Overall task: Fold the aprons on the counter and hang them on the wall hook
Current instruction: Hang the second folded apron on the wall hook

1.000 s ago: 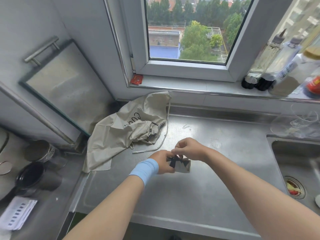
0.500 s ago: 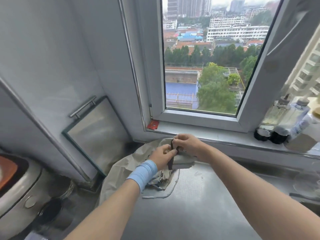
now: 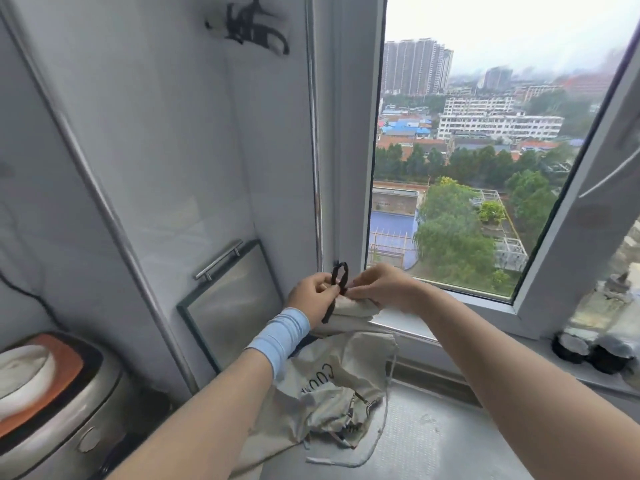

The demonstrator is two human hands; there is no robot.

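My left hand and my right hand hold a small folded beige apron up in front of the window frame. Both pinch its black strap loop, which stands up between them. A second beige apron lies crumpled on the steel counter below my arms, with printed letters and loose ties showing. A black wall hook sits high on the white wall at upper left, well above my hands.
A glass panel with a metal handle leans against the wall left of my hands. A rice cooker stands at lower left. Dark-capped bottles line the windowsill at right. The window is directly ahead.
Both hands have lifted the folded apron from counter height up to the windowsill level, and my view has tilted upward, bringing the wall hook into sight.
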